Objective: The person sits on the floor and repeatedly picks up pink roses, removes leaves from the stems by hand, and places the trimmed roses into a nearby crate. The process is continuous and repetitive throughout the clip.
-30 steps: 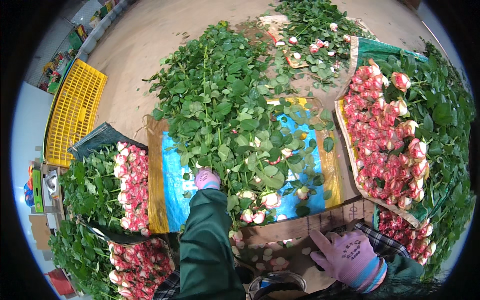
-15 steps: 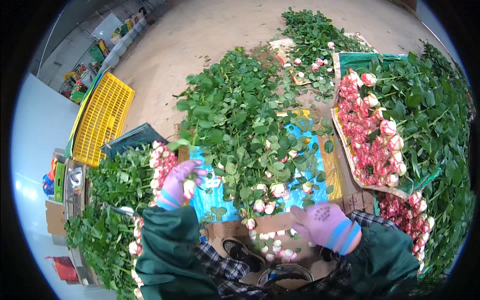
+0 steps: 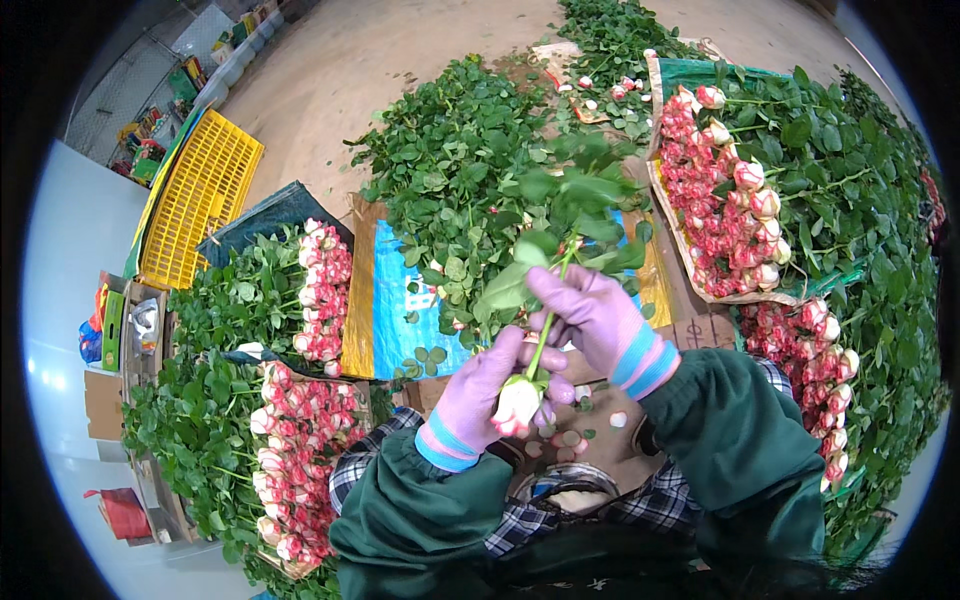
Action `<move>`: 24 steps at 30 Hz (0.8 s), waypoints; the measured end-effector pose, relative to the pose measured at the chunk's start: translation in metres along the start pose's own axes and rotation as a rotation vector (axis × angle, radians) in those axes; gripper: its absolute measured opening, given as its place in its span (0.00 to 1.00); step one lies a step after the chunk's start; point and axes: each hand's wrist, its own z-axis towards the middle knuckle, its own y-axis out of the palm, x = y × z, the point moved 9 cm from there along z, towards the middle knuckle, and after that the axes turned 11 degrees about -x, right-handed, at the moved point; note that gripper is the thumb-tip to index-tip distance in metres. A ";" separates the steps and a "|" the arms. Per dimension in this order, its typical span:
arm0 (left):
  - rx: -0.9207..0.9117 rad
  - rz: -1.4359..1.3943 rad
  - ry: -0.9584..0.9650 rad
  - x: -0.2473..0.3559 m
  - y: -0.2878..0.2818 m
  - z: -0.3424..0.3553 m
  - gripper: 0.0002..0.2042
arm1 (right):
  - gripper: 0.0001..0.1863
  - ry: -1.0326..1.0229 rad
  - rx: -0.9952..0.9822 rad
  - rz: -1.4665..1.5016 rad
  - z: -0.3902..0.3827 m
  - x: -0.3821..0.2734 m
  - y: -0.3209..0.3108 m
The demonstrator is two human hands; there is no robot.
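head view: i look down from afar on two lilac-gloved hands meeting over one cut rose (image 3: pixel 517 403), its bloom toward the wearer, its leaves pointing away
rose: between the hands, held above the near side of the blue and yellow sheet (image 3: pixel 400 315); bloom white with pink edges and tilted downward, far leaves blurred
left hand (image 3: pixel 487 385): fingers curled narrow around the stem just behind the bloom – i judge this steadies the head while sparing the petals
right hand (image 3: pixel 597 315): higher up, thumb and forefinger closed on the stem near its leaves; how hard the partly hidden lower fingers press, i cannot tell
leafy pile (image 3: pixel 450 150): lies ahead on and beyond the sheet, probably there to be within easy reach
right-hand roses (image 3: pixel 715 205): blooms massed side by side, facing inward, leaves outward – likely so the heads sit level
left-hand roses (image 3: pixel 325 290): same order, mirrored
loose petals (image 3: pixel 565 445): scattered below the hands
yellow crate (image 3: pixel 205 195): tilted at far left, seemingly parked aside
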 end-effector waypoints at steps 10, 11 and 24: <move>0.352 0.783 0.635 0.037 -0.027 -0.002 0.23 | 0.18 -0.083 -0.147 0.441 0.024 -0.010 -0.010; 0.340 0.866 0.668 0.039 -0.022 -0.004 0.28 | 0.18 -0.077 -0.187 0.434 0.028 -0.008 -0.007; -0.180 1.533 0.891 0.028 0.050 0.009 0.27 | 0.26 0.087 -0.019 -0.129 0.035 -0.015 -0.050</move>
